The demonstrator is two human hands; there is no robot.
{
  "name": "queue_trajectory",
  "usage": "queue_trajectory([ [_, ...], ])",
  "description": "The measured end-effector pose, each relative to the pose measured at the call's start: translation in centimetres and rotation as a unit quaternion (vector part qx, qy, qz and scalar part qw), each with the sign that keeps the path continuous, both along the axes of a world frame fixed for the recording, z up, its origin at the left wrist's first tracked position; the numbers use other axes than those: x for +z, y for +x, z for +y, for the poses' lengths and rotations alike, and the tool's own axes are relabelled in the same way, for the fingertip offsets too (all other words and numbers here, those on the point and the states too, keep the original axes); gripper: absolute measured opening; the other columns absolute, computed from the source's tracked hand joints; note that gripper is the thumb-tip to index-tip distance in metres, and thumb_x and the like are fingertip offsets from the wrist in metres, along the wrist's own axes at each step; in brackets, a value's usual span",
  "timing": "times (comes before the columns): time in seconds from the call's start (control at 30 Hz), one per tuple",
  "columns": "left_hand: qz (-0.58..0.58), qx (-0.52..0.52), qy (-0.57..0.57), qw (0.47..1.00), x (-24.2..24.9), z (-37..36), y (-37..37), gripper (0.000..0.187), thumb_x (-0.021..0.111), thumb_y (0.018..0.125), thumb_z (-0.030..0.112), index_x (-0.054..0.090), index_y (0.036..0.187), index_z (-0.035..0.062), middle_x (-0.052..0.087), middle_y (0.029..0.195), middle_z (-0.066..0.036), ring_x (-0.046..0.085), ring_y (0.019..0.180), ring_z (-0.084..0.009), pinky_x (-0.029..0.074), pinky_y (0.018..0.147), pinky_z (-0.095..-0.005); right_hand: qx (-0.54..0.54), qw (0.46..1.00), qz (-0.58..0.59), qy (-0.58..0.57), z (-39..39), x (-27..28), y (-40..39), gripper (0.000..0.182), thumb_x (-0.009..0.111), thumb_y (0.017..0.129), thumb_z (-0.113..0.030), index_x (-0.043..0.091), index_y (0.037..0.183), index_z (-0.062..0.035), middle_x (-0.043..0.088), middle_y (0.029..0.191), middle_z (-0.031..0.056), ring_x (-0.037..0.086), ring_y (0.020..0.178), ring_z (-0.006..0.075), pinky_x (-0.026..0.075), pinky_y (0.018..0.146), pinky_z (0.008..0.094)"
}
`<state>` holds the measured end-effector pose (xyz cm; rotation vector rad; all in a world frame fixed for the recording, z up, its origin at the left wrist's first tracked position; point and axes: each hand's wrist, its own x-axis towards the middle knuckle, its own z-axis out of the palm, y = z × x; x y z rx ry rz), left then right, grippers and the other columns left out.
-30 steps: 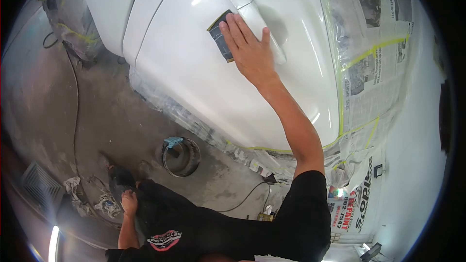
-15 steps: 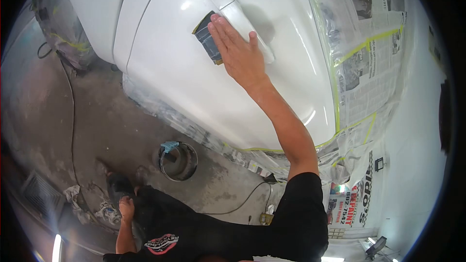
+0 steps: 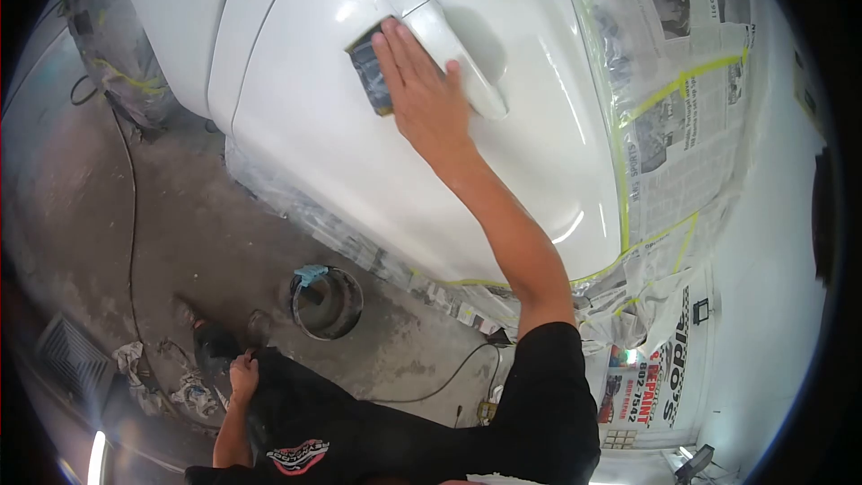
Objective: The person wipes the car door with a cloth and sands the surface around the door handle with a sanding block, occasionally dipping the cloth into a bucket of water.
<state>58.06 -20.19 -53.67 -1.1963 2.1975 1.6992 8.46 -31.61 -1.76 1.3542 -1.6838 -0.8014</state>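
Head view shows the right grip [image 3: 431, 112] up on a shiny white panel [image 3: 359, 180]. It holds a dark sheet [image 3: 366, 67] under its fingers, flat on the panel. The sheet pokes out on the picture's left side of the fingers. Its long side runs up and down with a small lean, its top more to the left. The fingers point up and a bit left, so they go nearly the same way as that long side. The white handle [image 3: 462, 54] is just beside the hand, on the other side from the sheet. It slants down to the right, and one digit sticks out next to it.

The right grip is the near one to the sheet. The left grip [image 3: 242, 377] is well apart, low down by a dark pant leg [image 3: 215, 346]. Its fingers are bent, but I can't tell if they hold any cloth. A bucket [image 3: 360, 304] sits on the floor [image 3: 233, 242] past that leg.
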Motion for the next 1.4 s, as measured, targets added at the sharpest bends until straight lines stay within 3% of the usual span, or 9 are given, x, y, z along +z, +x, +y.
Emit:
queue_trajectory([
  [0.1,0.094,0.072,0.005,0.993,1.9,0.2,-3.7,0.026,0.068,0.086,0.015,0.066,0.103,-0.0043,0.068,0.085,-0.02,0.065,0.082,-0.038,0.052,0.076,-0.0463,0.059,0.997,0.024,-0.032,-1.8,-0.4,-0.1,0.061,0.057,0.088,-0.014,0.045,0.148,-0.0084,0.037,0.16,0.0035,0.032,0.147,0.0158,0.036,0.108,0.0503],
  [0.2,0.114,0.126,0.05,0.984,4.6,-0.5,-5.7,0.026,0.068,0.086,0.015,0.066,0.103,-0.0042,0.068,0.086,-0.02,0.066,0.081,-0.0362,0.051,0.075,-0.0446,0.04,0.987,-0.147,-0.049,-2.4,-0.3,1.7,0.063,0.061,0.088,-0.02,0.045,0.146,-0.0017,0.039,0.157,0.0112,0.035,0.146,0.0246,0.031,0.112,0.0531],
  [0.3,0.114,0.075,0.014,0.991,2.7,-0.7,-4.4,0.025,0.069,0.087,0.015,0.066,0.102,-0.0044,0.068,0.086,-0.02,0.066,0.08,-0.0356,0.052,0.075,-0.044,-0.022,0.992,0.12,0.021,-3.3,-0.7,3.1,0.064,0.066,0.086,-0.022,0.049,0.142,0.004,0.042,0.153,0.0198,0.041,0.139,0.0334,0.033,0.111,0.0506],
  [0.5,0.036,0.079,0.0,0.996,1.0,-1.3,1.4,0.023,0.068,0.087,0.016,0.067,0.1,-0.0032,0.068,0.086,-0.02,0.066,0.081,-0.0357,0.052,0.075,-0.0442,0.073,0.997,0.021,-0.022,-3.6,-2.1,2.0,0.053,0.064,0.085,-0.013,0.057,0.134,0.0069,0.045,0.144,0.0322,0.046,0.129,0.042,0.04,0.109,0.0478],
  [0.7,0.001,0.055,-0.027,0.998,-0.1,-1.8,5.3,0.024,0.067,0.088,0.019,0.068,0.101,-0.0019,0.069,0.088,-0.019,0.066,0.086,-0.0363,0.052,0.078,-0.0454,-0.101,0.985,0.065,0.121,-4.8,-1.3,5.2,0.048,0.061,0.088,-0.015,0.059,0.127,0.0117,0.042,0.144,0.035,0.046,0.126,0.0479,0.043,0.108,0.0467],
  [0.8,0.021,0.05,-0.061,0.997,0.1,-1.6,5.0,0.023,0.068,0.087,0.019,0.069,0.101,-0.0002,0.069,0.088,-0.019,0.066,0.086,-0.0365,0.052,0.078,-0.046,0.045,0.999,0.018,-0.009,-4.2,-2.4,3.1,0.045,0.058,0.089,-0.014,0.059,0.127,0.0104,0.043,0.145,0.0326,0.045,0.128,0.0446,0.042,0.109,0.0463],
  [1.0,0.031,0.055,-0.031,0.998,2.0,-2.1,4.1,0.028,0.069,0.088,0.02,0.068,0.103,-0.004,0.071,0.086,-0.021,0.07,0.078,-0.0354,0.055,0.072,-0.0435,0.124,0.991,-0.039,0.04,-1.6,-0.8,-0.3,0.045,0.054,0.092,-0.013,0.055,0.132,0.008,0.045,0.148,0.0256,0.043,0.138,0.0369,0.039,0.113,0.0433],
  [1.23,0.006,0.048,-0.01,0.999,1.7,-2.3,4.4,0.03,0.069,0.088,0.021,0.068,0.104,-0.0041,0.072,0.086,-0.02,0.071,0.079,-0.0343,0.055,0.073,-0.0424,-0.019,0.997,0.076,0.008,-2.5,-2.5,3.4,0.048,0.054,0.092,-0.013,0.056,0.138,0.0032,0.042,0.153,0.0195,0.041,0.141,0.0351,0.034,0.116,0.0436],
  [1.4,-0.007,0.049,-0.012,0.999,1.7,-1.8,4.8,0.032,0.069,0.088,0.021,0.069,0.105,-0.005,0.072,0.087,-0.021,0.071,0.081,-0.0342,0.055,0.075,-0.0426,0.055,0.998,0.007,-0.02,-1.4,-2.7,1.0,0.048,0.054,0.093,-0.015,0.056,0.139,0.0006,0.04,0.156,0.0164,0.037,0.144,0.0304,0.031,0.118,0.0411],
])
